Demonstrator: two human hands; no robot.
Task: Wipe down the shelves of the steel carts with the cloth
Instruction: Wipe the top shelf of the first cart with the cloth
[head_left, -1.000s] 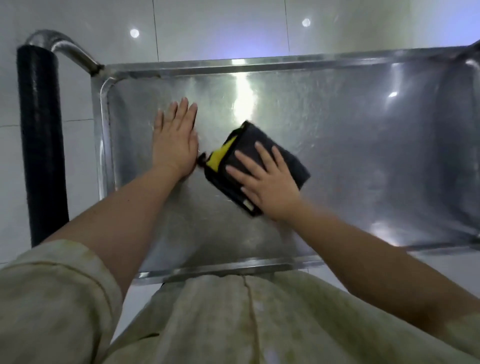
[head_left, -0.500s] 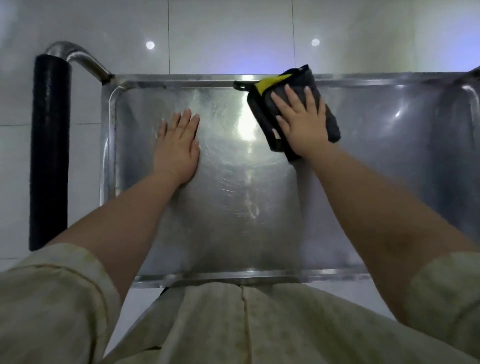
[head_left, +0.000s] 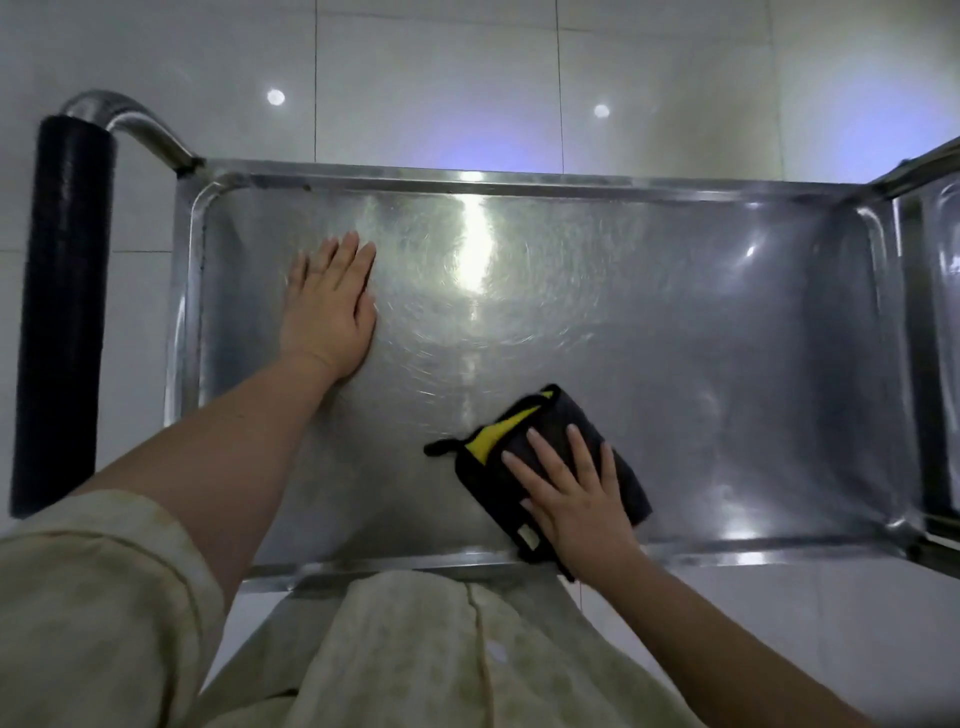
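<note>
The steel cart's top shelf (head_left: 675, 322) fills the middle of the view, shiny with swirl marks and a raised rim. A folded dark cloth with a yellow patch (head_left: 524, 441) lies near the shelf's front edge, right of centre. My right hand (head_left: 576, 499) presses flat on the cloth with straight, spread fingers. My left hand (head_left: 330, 306) rests palm down on the bare steel at the shelf's left part, fingers straight and together.
The cart's handle (head_left: 62, 312), a black padded bar with a curved steel tube, stands at the left. A second steel frame (head_left: 930, 364) adjoins the shelf's right end. White tiled floor (head_left: 467, 78) lies beyond the cart.
My right hand slid the cloth from the shelf's far rim back to the front edge. One second ago it was mid-shelf. My left hand stayed planted.
</note>
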